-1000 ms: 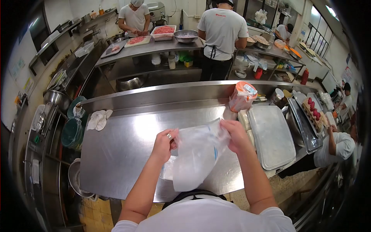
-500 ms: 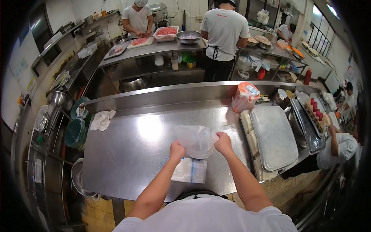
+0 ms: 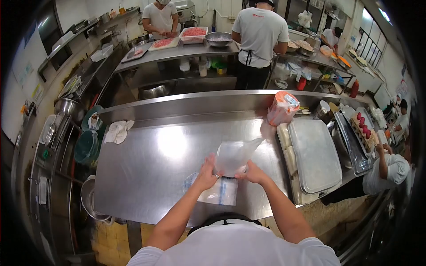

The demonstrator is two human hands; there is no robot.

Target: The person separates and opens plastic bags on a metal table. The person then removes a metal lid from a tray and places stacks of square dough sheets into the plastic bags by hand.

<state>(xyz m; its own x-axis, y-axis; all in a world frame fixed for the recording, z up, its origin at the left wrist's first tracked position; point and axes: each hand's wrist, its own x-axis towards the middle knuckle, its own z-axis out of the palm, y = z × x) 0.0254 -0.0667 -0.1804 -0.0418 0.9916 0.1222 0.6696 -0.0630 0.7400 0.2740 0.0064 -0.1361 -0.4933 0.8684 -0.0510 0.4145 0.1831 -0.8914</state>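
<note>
A clear plastic bag (image 3: 235, 156) is spread above the steel table, its upper right corner flaring away. My left hand (image 3: 207, 175) holds the bag at its lower left side, fingers pointing up along it and a ring showing on one finger. At the lower right edge, my right hand (image 3: 253, 173) pinches the same bag, its fingertips partly hidden by the film. Just below both hands lies a flat pack of clear bags (image 3: 224, 193) with a blue stripe, partly covered by my left hand and wrist.
The steel table (image 3: 142, 177) has a white cloth (image 3: 118, 131) at its left corner. An orange-topped container in plastic (image 3: 283, 107) stands at the back right, beside a lidded tray (image 3: 315, 155). A person (image 3: 386, 170) works at right; others stand behind the far counter.
The bag has turned from being stretched sideways to standing up from my hands. Both hands have shifted their grip to its near edge, and my left fingers have straightened from a fist.
</note>
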